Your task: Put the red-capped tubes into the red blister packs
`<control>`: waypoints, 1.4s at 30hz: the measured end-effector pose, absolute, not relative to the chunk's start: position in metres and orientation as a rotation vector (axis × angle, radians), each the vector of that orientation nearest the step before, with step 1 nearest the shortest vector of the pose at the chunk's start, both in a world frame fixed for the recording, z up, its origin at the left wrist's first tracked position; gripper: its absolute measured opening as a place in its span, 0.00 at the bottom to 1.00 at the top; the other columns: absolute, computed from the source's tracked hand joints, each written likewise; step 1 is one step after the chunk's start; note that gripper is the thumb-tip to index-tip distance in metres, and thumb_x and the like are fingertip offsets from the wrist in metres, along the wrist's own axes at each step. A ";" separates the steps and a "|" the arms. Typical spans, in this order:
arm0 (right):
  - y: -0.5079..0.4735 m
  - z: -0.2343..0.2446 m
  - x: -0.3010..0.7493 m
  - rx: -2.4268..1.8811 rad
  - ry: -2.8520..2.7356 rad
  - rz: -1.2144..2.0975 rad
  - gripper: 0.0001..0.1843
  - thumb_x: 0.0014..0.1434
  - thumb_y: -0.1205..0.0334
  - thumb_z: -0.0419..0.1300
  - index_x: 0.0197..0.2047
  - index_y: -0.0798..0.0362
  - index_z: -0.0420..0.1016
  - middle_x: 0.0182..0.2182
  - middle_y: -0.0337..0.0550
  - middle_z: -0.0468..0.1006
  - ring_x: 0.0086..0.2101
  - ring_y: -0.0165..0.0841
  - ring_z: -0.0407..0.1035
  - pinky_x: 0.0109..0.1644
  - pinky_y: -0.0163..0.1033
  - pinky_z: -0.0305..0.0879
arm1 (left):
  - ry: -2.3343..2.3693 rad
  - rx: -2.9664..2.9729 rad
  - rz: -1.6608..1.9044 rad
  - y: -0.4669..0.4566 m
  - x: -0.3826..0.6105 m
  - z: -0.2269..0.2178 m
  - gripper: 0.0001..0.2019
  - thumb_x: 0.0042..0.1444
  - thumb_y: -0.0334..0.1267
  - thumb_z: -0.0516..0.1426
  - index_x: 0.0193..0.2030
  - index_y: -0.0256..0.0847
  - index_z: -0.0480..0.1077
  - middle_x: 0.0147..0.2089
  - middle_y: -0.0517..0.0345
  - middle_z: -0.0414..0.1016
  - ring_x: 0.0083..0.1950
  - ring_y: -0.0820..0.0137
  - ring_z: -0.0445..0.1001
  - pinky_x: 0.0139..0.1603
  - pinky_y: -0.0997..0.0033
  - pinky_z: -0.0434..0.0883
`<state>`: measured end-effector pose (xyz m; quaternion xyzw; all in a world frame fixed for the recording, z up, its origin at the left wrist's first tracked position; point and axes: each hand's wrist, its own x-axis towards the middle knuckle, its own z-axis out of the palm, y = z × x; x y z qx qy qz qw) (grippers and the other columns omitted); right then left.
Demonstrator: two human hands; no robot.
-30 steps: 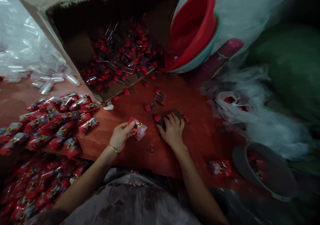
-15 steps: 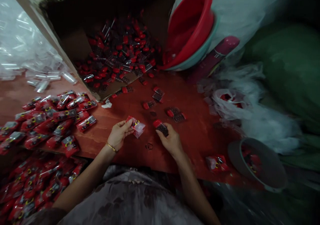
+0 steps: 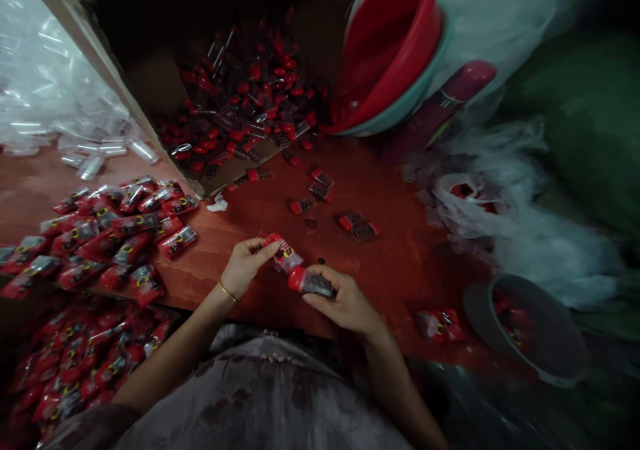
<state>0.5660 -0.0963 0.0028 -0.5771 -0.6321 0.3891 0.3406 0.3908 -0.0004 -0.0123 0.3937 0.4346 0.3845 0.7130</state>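
My left hand (image 3: 246, 268) pinches a small clear-and-red packet (image 3: 285, 256) by its end, above the red table (image 3: 400, 270). My right hand (image 3: 345, 300) grips a small dark item with a red cap (image 3: 307, 282), cap pointing left at the packet's mouth. The two hands are close together over the table's near edge. More of the red-capped items (image 3: 357, 225) lie loose on the table just beyond my hands.
A tipped cardboard box (image 3: 165, 97) spills red-capped items at the back. Filled packets (image 3: 105, 237) are heaped at left and below the table edge. Stacked red basins (image 3: 385, 57) lean at back right. A grey bowl (image 3: 530, 330) and plastic bags (image 3: 500, 230) sit right.
My right hand lifted a red-capped item off the table and drew it back toward me, up to the packet held in my left hand. The left hand barely moved.
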 end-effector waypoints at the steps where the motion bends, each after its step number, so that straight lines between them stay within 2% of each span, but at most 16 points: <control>1: -0.096 0.002 0.565 -1.501 -1.648 1.019 0.13 0.52 0.59 0.59 0.41 0.55 0.70 0.30 0.40 0.75 0.29 0.30 0.68 0.33 0.33 0.64 | 0.955 0.900 0.852 -0.001 0.391 -0.012 0.14 0.35 0.45 0.67 0.26 0.36 0.76 0.26 0.59 0.76 0.28 0.75 0.70 0.34 0.75 0.67; 8: -0.095 -0.013 0.560 -1.589 -1.566 0.879 0.16 0.51 0.57 0.60 0.43 0.53 0.69 0.33 0.42 0.76 0.31 0.32 0.70 0.35 0.35 0.66 | 0.912 0.815 0.831 -0.002 0.391 -0.010 0.15 0.34 0.44 0.67 0.27 0.36 0.76 0.27 0.58 0.77 0.28 0.75 0.70 0.34 0.75 0.67; 14: -0.092 -0.021 0.551 -1.599 -1.546 0.732 0.17 0.52 0.56 0.59 0.46 0.52 0.68 0.35 0.42 0.77 0.32 0.32 0.71 0.36 0.36 0.68 | 0.829 0.707 0.803 -0.015 0.402 -0.010 0.17 0.30 0.36 0.69 0.31 0.36 0.75 0.30 0.58 0.77 0.30 0.75 0.72 0.38 0.74 0.68; 19: -0.086 -0.023 0.539 -1.689 -1.480 0.639 0.15 0.54 0.56 0.58 0.44 0.52 0.68 0.30 0.41 0.77 0.27 0.31 0.70 0.31 0.35 0.67 | 0.866 0.600 0.893 -0.024 0.410 -0.018 0.18 0.32 0.36 0.69 0.33 0.36 0.75 0.33 0.56 0.78 0.33 0.72 0.74 0.42 0.71 0.69; 26: -0.082 -0.025 0.529 -1.660 -1.516 0.697 0.15 0.54 0.57 0.58 0.45 0.52 0.68 0.35 0.43 0.78 0.33 0.33 0.72 0.36 0.36 0.68 | 0.926 0.561 0.942 -0.022 0.410 -0.019 0.17 0.34 0.40 0.68 0.32 0.34 0.74 0.31 0.56 0.78 0.33 0.72 0.74 0.42 0.70 0.69; 33: -0.077 -0.026 0.515 -1.657 -1.378 0.681 0.14 0.52 0.57 0.59 0.42 0.52 0.68 0.33 0.43 0.78 0.31 0.33 0.71 0.34 0.37 0.68 | 0.883 0.490 0.895 -0.016 0.411 -0.014 0.19 0.31 0.39 0.69 0.32 0.34 0.74 0.32 0.54 0.78 0.34 0.70 0.74 0.45 0.68 0.68; 37: -0.080 -0.027 0.512 -1.549 -1.279 0.898 0.13 0.57 0.55 0.54 0.43 0.51 0.65 0.27 0.38 0.75 0.20 0.27 0.67 0.25 0.32 0.65 | 0.823 0.446 0.920 -0.016 0.408 -0.016 0.21 0.33 0.41 0.68 0.36 0.35 0.73 0.33 0.52 0.79 0.33 0.71 0.74 0.39 0.71 0.68; 39: -0.080 -0.027 0.511 -1.509 -1.236 0.997 0.10 0.59 0.55 0.52 0.40 0.52 0.66 0.24 0.36 0.74 0.16 0.25 0.64 0.21 0.31 0.62 | 0.788 0.477 0.899 -0.018 0.407 -0.019 0.21 0.36 0.43 0.67 0.38 0.35 0.73 0.36 0.50 0.79 0.30 0.73 0.73 0.30 0.75 0.67; 42: -0.076 -0.027 0.512 -1.461 -1.169 1.034 0.10 0.57 0.54 0.54 0.34 0.53 0.66 0.24 0.37 0.74 0.16 0.24 0.64 0.21 0.31 0.61 | 0.750 0.559 0.837 -0.019 0.405 -0.021 0.20 0.40 0.45 0.65 0.38 0.35 0.74 0.38 0.49 0.79 0.24 0.77 0.68 0.21 0.78 0.61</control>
